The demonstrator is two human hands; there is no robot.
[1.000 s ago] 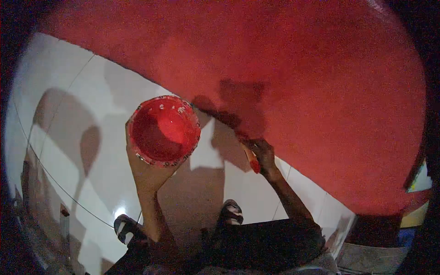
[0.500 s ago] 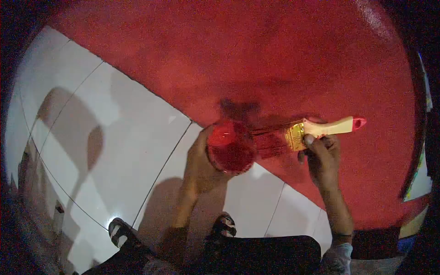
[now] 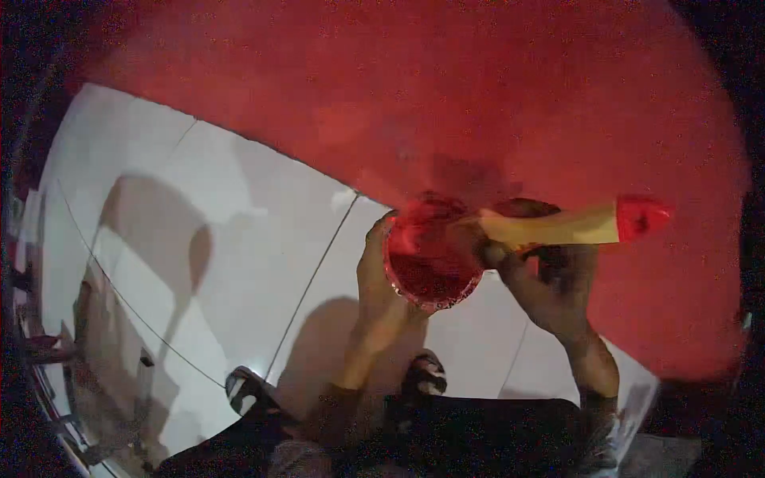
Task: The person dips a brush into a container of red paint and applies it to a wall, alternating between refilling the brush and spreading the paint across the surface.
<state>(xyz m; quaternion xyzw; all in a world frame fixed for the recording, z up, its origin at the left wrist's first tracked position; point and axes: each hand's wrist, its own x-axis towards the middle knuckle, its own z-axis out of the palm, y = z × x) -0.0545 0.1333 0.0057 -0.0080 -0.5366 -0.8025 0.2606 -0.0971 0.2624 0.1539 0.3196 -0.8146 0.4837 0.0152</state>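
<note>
My left hand [image 3: 373, 299] is wrapped round the side of a round container [image 3: 438, 306] with red paint [image 3: 434, 275] inside. In my right hand [image 3: 550, 291] is a paintbrush, its pale yellow handle [image 3: 570, 229] pointing right and ending in a red tip [image 3: 641, 218]. The brush head is over the container's opening; my fingers and blur hide the bristles, so I cannot tell how deep they are. Both hands are held close together in front of the red wall [image 3: 518, 103].
White tiles [image 3: 263, 207] cover the floor, meeting the red surface along a slanting edge. My shoes [image 3: 243, 389] and dark-clothed legs [image 3: 486, 430] show at the bottom. Shadows [image 3: 155, 215] fall on the tiles at left.
My right hand has brought the brush left, from beside the container to over its opening. The container appears slightly further right as the view has shifted.
</note>
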